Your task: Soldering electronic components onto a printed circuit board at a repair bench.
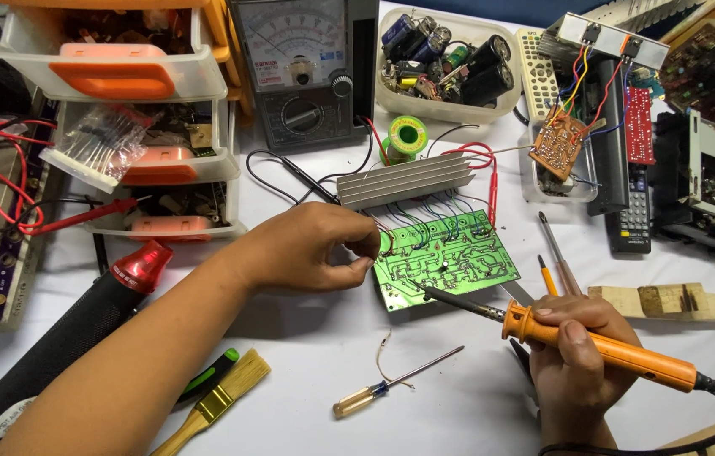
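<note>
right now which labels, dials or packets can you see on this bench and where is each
Analog meter: top centre, dark grey box, pale scale window, round black knob.
Clear packet: left, against the drawer unit, see-through bag of small parts.
Oval label: bottom left, white patch on the black heat gun.
Remote: right, long black body, rows of small buttons.

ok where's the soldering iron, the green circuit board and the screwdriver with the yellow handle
soldering iron (602,346), head view, on its orange handle in the right hand
green circuit board (450,257), head view, on the middle of its solder side
screwdriver (353,404), head view, on its yellow handle
</note>
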